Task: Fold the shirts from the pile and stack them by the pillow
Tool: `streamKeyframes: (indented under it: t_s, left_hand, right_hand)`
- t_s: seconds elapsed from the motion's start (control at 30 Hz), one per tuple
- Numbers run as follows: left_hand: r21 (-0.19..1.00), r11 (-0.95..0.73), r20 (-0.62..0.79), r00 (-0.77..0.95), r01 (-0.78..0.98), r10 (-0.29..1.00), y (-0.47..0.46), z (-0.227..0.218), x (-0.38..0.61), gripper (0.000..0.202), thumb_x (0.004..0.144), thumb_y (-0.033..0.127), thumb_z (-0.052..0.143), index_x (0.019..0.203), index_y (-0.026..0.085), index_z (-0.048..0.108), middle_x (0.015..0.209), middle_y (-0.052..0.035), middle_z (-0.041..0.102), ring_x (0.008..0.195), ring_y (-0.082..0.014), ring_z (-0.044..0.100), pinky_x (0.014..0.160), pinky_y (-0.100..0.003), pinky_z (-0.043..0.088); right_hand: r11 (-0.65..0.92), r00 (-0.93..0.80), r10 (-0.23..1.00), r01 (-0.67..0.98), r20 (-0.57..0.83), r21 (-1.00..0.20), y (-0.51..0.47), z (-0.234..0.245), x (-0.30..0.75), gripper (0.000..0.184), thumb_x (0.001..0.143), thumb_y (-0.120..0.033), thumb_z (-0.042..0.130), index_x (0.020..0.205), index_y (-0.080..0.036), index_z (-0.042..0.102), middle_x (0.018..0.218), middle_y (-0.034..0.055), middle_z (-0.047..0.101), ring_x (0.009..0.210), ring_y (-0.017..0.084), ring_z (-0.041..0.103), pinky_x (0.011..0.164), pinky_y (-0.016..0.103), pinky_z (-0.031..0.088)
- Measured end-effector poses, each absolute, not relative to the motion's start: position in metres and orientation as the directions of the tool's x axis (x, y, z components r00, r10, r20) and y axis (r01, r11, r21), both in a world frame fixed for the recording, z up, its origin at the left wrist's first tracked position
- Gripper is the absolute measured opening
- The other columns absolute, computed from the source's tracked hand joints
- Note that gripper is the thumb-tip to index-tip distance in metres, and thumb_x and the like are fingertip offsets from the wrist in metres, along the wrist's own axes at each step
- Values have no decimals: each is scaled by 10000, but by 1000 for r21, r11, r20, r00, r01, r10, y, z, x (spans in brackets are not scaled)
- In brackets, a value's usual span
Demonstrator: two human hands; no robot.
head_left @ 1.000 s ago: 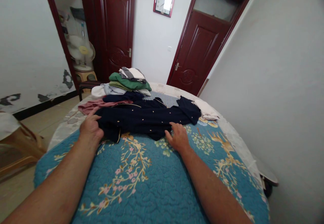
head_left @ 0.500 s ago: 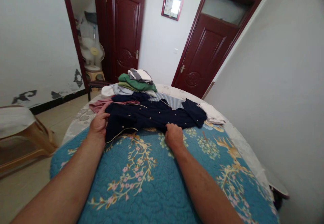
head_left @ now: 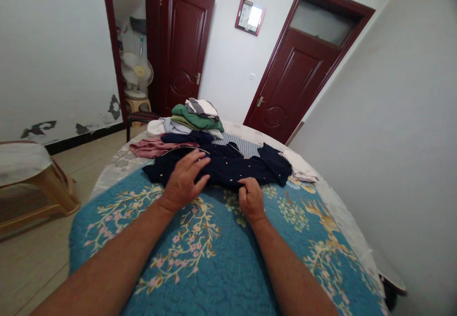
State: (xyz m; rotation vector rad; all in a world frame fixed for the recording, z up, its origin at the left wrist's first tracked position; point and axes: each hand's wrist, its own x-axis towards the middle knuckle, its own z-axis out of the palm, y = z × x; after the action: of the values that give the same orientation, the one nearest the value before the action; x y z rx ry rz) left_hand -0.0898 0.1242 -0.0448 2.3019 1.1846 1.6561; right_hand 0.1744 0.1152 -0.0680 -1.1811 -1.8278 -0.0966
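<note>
Across the teal quilt (head_left: 228,268), the navy garment (head_left: 224,167) stretches left to right.

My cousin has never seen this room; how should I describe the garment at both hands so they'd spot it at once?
Find the blue flowered quilt. At its far end, in front of the clothes pile, a dark blue garment lies at the left hand and right hand. Unlike the plain-looking dark blue cloth in the pile, it has small pale dots and thin pale trim.
</note>
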Motion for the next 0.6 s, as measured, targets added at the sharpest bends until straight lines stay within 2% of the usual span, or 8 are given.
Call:
streamKeyframes:
  t_s: [0.07,0.13,0.23,0.3,0.37,0.47,0.6]
  left_hand:
    - [430,-757,712,331,492,620,119,-51,-62,537,855,263,719,1384,283,628,1469,-96,594,1447,-336,456,1247,-557,303]
    - [422,-776,662,426,469,617,120,-61,-42,421,893,252,666,1314,271,670,1317,-96,690,1310,-310,583,1219,-552,343]
    - [446,-768,626,454,459,635,127,-75,-33,280,949,226,552,1171,260,719,1045,-80,738,1032,-253,683,1057,-465,500]
    - [470,-744,627,414,475,660,130,-78,-37,267,974,245,508,1136,255,720,974,-77,722,936,-235,683,928,-397,550]
    - [487,-714,648,340,502,681,131,-76,-43,258,984,278,501,1112,248,723,948,-78,712,898,-231,680,887,-376,552]
    - [512,-690,667,270,512,694,130,-70,-50,242,978,320,525,1085,248,729,923,-72,707,893,-234,680,887,-373,544]
    - [546,-686,681,221,481,698,126,-66,-52,262,980,326,529,1133,268,733,942,-62,708,930,-236,683,912,-372,538]
  right_hand:
    - [562,-159,666,750,729,-349,109,-63,168,265,867,-130,449,934,-225,687,915,71,692,935,235,610,903,383,485]
    - [608,-226,649,728,726,-317,102,-59,161,243,876,-140,472,924,-228,694,906,64,696,932,229,609,915,385,475]
    - [647,-273,638,698,720,-308,99,-58,156,254,893,-141,471,963,-218,703,912,63,701,932,220,610,912,372,472]
    - [615,-251,662,721,706,-320,102,-61,159,257,917,-160,474,1023,-207,704,969,75,710,972,223,613,926,369,469]
    - [535,-211,715,779,667,-327,110,-67,169,244,938,-190,489,1051,-202,705,1009,83,713,1008,230,612,949,370,463]
    - [329,-100,808,894,580,-303,125,-78,196,255,901,-179,533,1078,-189,716,1028,104,695,1030,257,600,956,383,465]
    - [70,109,795,961,597,-268,139,-93,243,623,757,-128,616,1379,-169,614,1269,182,597,1045,288,598,904,392,489]
